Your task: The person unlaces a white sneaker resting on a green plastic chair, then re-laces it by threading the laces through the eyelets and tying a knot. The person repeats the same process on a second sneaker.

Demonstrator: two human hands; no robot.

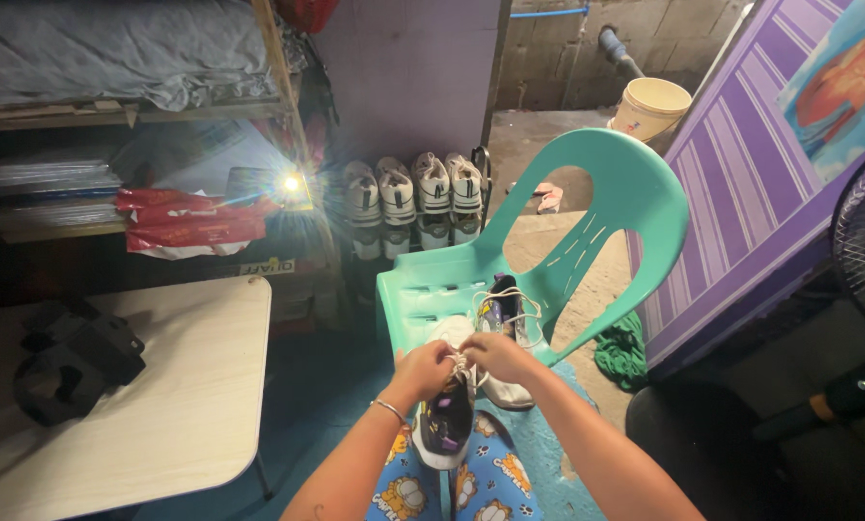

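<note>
While both hands meet over it, the near sneaker [444,420], purple and black with a white sole, lies on the person's lap with its toe toward the camera, just in front of the green chair [587,217]. Its white laces [459,364] bunch at the top of the shoe, right where the fingers come together. The left hand [423,371], with a thin bracelet [388,409] at the wrist, is curled tight and pinches the laces from the left side. The right hand [497,357] is closed the same way and pinches them from the right, so the two sets of knuckles almost touch above the shoe's tongue.

A second sneaker [502,318] of the same colours rests on the chair seat just beyond the hands, its laces loose and looped over the opening. Under the near sneaker are blue trousers [495,487] printed with orange cartoon cats.

Behind the chair, a row of white shoes [413,188] leans against the wall. Left of the chair stands a pale table [182,386] with a black bag [71,357] on it. Right of the chair, a green cloth [625,352] lies on the floor by a purple striped wall, and a cream bucket [649,108] sits farther back.
</note>
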